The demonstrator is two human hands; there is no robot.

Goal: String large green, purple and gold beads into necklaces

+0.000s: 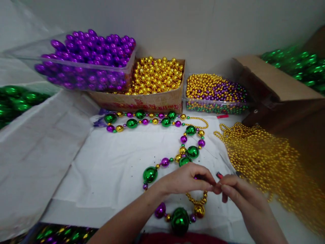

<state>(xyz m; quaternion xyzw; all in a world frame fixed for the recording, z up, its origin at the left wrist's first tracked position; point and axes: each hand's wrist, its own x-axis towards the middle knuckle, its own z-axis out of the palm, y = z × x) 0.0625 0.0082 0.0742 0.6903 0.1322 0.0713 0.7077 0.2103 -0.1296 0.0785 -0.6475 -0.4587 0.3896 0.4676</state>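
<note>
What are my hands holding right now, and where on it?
Both the left hand and the right hand pinch the bead necklace at its thin gold-bead stretch, fingertips meeting; the exact spot is hidden.

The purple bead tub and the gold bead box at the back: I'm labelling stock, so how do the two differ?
The purple bead tub is clear plastic; the gold bead box is brown cardboard with red print. The tub's purple beads look larger than the box's gold beads. The tub stands higher and hides the box's left end. Both are heaped above their rims with shiny beads.
</note>
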